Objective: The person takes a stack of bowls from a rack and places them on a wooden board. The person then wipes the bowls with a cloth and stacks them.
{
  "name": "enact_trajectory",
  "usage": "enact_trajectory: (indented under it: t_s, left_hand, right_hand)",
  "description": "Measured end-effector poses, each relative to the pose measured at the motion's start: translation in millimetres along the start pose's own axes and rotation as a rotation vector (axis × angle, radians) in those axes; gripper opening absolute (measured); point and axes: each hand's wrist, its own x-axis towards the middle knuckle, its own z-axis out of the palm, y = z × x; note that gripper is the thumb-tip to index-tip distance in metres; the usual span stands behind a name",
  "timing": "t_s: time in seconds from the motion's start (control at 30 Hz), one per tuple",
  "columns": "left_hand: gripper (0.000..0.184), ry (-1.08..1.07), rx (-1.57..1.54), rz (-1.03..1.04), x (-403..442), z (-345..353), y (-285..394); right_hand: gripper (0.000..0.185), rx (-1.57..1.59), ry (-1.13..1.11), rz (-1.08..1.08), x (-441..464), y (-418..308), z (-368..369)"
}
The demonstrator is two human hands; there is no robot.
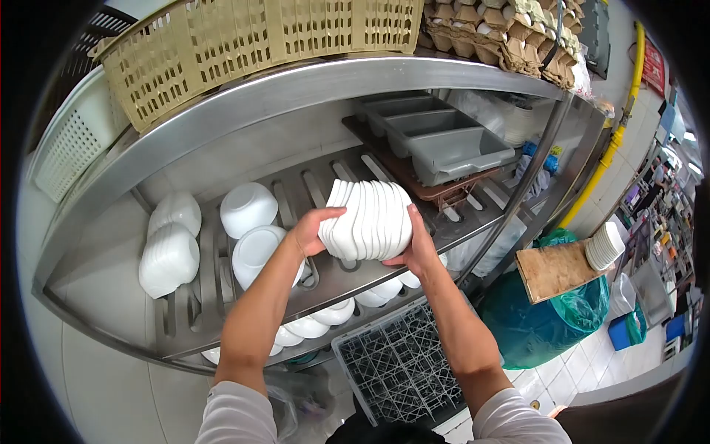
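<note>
Observed grasping a stack of white dishes (367, 220): fingers of the left hand (313, 231) and of the right hand (419, 243), pressed inward from opposite ends. Cannot confirm the exact placement of every finger; partly hidden by the stack. Held on edge above the slotted metal shelf (351, 283), inward of its front edge and between its left and right ends.

Judged stiff, smooth, probably slippery if wet; likely chippable at the rims and fairly heavy as a group. Best taken at both ends, squeezed lengthwise, with support beneath against middle pieces slipping out.

Noted toward the shelf's left end: nested white dishes (170, 260), lying sideways. Nearer the left forearm: two upturned round bowls (249, 209). Toward the rear right corner: a grey divided tray (457, 148). Visible below the front edge: more white bowls (381, 291) and a grey rack (396, 362). Recorded beyond the right end: a wooden board (551, 272) bearing another white stack (605, 246).
</note>
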Motion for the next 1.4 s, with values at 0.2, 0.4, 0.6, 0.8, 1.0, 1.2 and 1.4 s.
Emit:
enact_trajectory:
  t_s: [0.2, 0.4, 0.6, 0.8, 1.0, 1.2, 1.4]
  left_hand:
    - [0.058, 0.018, 0.203, 0.017, -15.1, 24.2, 12.5]
    - [0.052, 0.018, 0.573, -0.011, -23.4, 79.8, 28.7]
    - [0.055, -0.091, 1.212, -0.013, -43.0, 143.4, 32.4]
    - [0.066, -0.227, 1.651, -0.066, -79.8, 216.1, 16.7]
    - [0.073, -0.256, 1.703, -0.005, -114.7, 274.4, -31.8]
    - [0.087, -0.373, 1.691, 0.025, -138.7, 324.2, -85.7]
    - [0.086, -0.478, 1.645, 0.041, -156.5, 373.3, -138.8]
  right_hand:
    - [0.084, 0.137, -0.041, -0.098, -6.0, 19.0, -0.3]
    - [0.079, 0.372, -0.097, -0.217, -22.6, 37.2, 1.5]
    - [0.081, 0.653, -0.115, -0.335, -67.3, 54.0, 7.1]
    - [0.079, 0.879, -0.140, -0.381, -125.8, 75.9, -1.2]
    - [0.078, 1.045, -0.200, -0.341, -194.4, 107.8, -30.2]
    - [0.078, 1.020, -0.053, -0.331, -286.9, 115.4, -63.2]
    - [0.077, 1.185, -0.154, -0.352, -366.3, 153.2, -116.8]
